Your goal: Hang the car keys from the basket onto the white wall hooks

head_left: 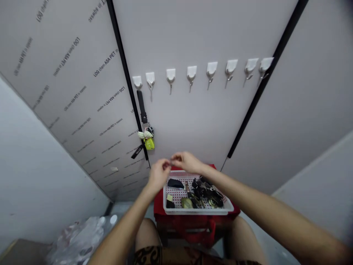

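My left hand (160,173) and my right hand (186,162) meet above the far left edge of a white basket (197,211). The fingers of both are pinched together around something small and dark between them, too blurred to name. Inside the basket lie a dark flat pouch-like item (175,183), a heap of black keychains (205,191), a round yellowish item (186,202) and a black piece with a pale yellow tag (169,198). A keychain with a black strap (141,106) and a lime-green charm (149,143) hangs from the leftmost hook, left of my hands.
Several white adhesive hooks (191,73) run in a row across the wall panel (193,121). Under the basket is a red bag (160,206) with a strap, between my knees. Clear plastic bottles (79,235) and a cardboard box (24,252) stand on the floor at left.
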The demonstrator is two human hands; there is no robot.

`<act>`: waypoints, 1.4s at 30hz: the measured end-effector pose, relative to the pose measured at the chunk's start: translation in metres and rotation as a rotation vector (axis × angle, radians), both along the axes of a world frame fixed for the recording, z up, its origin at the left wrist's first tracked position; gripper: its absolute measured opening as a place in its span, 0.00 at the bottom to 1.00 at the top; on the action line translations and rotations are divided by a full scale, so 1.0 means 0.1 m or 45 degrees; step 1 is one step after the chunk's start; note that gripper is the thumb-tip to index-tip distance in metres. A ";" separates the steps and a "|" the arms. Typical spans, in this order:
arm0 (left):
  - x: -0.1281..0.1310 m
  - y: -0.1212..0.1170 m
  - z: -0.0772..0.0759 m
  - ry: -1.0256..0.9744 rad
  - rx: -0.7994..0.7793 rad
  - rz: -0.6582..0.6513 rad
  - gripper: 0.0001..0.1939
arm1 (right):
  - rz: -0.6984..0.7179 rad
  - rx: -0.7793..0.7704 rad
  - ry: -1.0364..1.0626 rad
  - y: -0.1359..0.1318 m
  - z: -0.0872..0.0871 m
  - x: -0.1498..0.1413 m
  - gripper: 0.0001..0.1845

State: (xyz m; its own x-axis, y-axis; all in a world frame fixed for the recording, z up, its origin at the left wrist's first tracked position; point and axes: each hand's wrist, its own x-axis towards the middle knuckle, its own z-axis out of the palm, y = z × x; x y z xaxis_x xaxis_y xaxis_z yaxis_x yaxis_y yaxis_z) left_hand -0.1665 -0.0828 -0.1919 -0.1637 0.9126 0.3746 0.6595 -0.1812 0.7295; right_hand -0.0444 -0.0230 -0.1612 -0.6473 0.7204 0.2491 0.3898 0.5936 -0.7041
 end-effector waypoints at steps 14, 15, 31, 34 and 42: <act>0.41 0.03 -0.56 0.916 -0.418 -0.227 0.12 | -0.135 0.239 -0.748 -0.22 -0.85 0.61 0.15; 0.41 0.03 -0.56 0.869 -0.424 -0.196 0.12 | -0.134 0.240 -0.737 -0.22 -0.84 0.61 0.15; 0.34 0.08 -0.34 -0.868 -0.282 -0.240 0.08 | 0.041 -0.440 0.072 -0.23 -0.70 0.46 0.06; 0.29 0.06 -0.20 -1.117 -0.310 -0.247 0.09 | 0.072 -0.660 0.325 -0.22 -0.54 0.48 0.09; 0.28 -0.04 -0.01 -1.155 -0.415 -0.384 0.12 | -0.249 -0.695 0.652 -0.14 -0.16 0.47 0.13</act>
